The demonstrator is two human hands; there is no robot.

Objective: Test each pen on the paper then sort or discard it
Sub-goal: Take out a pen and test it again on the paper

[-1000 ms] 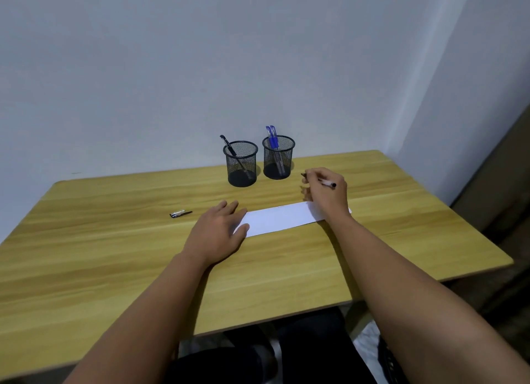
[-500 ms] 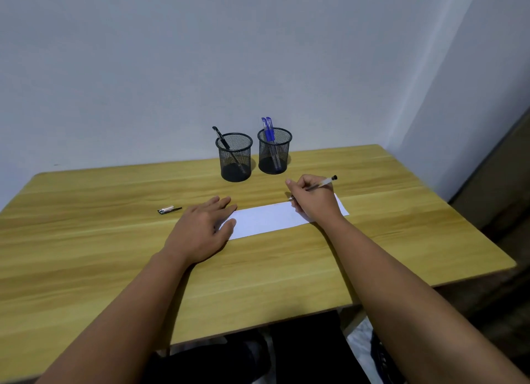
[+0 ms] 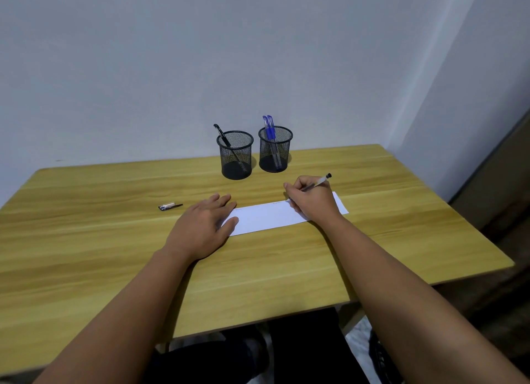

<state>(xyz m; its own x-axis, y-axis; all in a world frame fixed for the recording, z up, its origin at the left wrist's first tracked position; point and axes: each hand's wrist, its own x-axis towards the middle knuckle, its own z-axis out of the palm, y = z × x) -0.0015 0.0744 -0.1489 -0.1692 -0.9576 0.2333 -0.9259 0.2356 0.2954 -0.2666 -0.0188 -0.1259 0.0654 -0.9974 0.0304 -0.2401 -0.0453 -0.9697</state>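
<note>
Now I am pinching a slim pen (image 3: 317, 183) in my right hand (image 3: 311, 201), the grip closed tight around its barrel, its black end cap sticking up and to the right past my knuckles. Its tip is hidden behind my fingers, down at the far edge of the long white strip of paper (image 3: 266, 217), where a faint scribble is showing. My left hand (image 3: 205, 226) is lying flat and spread, gripping nothing, its fingertips pressing the paper's left end onto the smooth wood-grain tabletop (image 3: 86, 254). Beyond the paper two round black wire-mesh cups are standing side by side, close but apart. One black pen (image 3: 222, 135) is leaning leftward in the left cup (image 3: 235, 155), while two blue-capped pens (image 3: 269, 128) with clear barrels are standing in the right cup (image 3: 275, 150). Well to the left of my flat hand, a short stubby piece (image 3: 170, 206), silvery with a dark pointed end, is lying alone on the wood.
</note>
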